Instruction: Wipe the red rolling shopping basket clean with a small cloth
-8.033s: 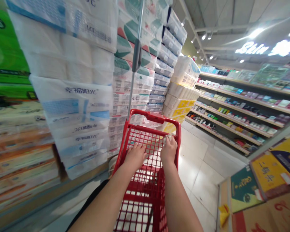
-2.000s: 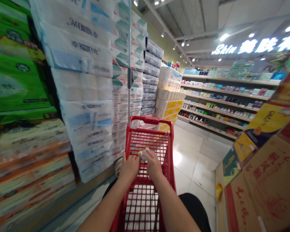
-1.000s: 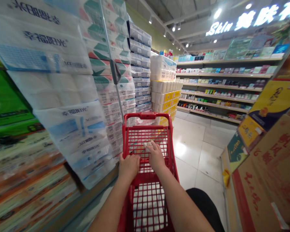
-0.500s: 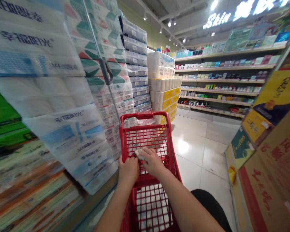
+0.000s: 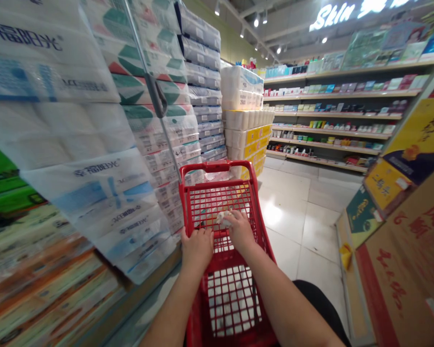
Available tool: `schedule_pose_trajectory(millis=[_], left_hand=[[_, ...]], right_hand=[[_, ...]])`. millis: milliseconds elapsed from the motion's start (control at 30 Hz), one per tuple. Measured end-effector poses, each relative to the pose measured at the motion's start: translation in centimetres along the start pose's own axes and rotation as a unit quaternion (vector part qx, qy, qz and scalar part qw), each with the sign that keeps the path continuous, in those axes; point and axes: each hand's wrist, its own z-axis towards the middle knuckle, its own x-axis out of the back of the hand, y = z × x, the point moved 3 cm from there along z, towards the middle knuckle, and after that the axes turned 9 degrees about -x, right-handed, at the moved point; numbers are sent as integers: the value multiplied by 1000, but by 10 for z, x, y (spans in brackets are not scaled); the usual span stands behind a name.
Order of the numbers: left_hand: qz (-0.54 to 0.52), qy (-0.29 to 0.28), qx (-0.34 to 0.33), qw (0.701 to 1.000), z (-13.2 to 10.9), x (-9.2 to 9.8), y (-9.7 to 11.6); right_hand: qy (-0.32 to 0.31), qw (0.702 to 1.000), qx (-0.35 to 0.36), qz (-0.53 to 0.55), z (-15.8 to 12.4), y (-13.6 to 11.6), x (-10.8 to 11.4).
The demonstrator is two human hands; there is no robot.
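Note:
A red plastic shopping basket (image 5: 217, 167) with grid walls stands in front of me, its top handle bar at the far end. My left hand (image 5: 198, 250) is closed over a crossbar of the basket, fingers curled over the edge. In my right hand (image 5: 241, 233) is a crumpled white tissue (image 5: 223, 219), pinched between the fingers above the grid wall. The right hand is just right of the left one, apart from it. A grey metal rod (image 5: 159, 99) with a dark grip rises from the basket's far left side.
Stacked tissue packs (image 5: 104, 193) line the left side, close to the basket. More paper bundles (image 5: 246, 120) stand farther ahead. Shelves of small boxed goods (image 5: 347, 115) fill the back. Cardboard cartons (image 5: 412, 250) border the right. Pale floor tiles (image 5: 285, 212) run between.
My right hand has moved up and right with the tissue, away from my left hand. The left hand stays on the crossbar. The view has shifted slightly.

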Motion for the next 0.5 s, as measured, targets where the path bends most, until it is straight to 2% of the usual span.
schedule_pose_trajectory(millis=[167,333,500], left_hand=[[3,5,-6,1000,1,0,0],[-2,9,14,1000,3,3,-1],[-7,11,14,1000,2,4,-1]], right_hand=[[-64,996,50,37,-3,-7,-1],[-16,999,-8,27,-3,-2,4],[-119,985,101,67,-12,-15,1]])
